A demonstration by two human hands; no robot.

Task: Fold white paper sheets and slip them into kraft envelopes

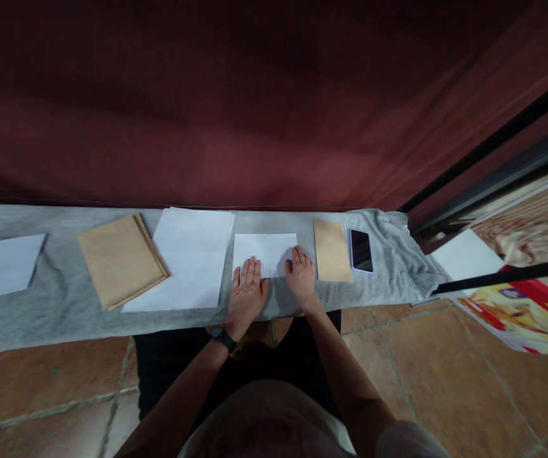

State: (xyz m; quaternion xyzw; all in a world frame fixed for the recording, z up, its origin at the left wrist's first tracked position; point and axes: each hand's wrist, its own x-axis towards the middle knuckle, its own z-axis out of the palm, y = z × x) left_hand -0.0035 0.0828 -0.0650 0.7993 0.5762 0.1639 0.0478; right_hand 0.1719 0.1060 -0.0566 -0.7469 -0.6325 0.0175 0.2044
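A white sheet of paper (265, 247), smaller than those in the stack beside it, lies in front of me on the grey cloth. It may be folded, though no crease can be made out. My left hand (248, 294) rests flat across its lower left part, fingers stretched out and a dark watch on the wrist. Over the lower right corner lies my right hand (301, 275), its fingers extended and slightly bent along the edge, thumb turned inward on the paper. Just right of that hand is a brown envelope (333, 251).
Left of my hands lies a stack of white paper (192, 254), partly under a pile of brown envelopes (119, 257). Another white sheet (4, 266) is at the far left. A phone (361, 250) sits right of the single envelope. A dark red curtain (255, 140) hangs behind the cloth-covered surface (74, 327).
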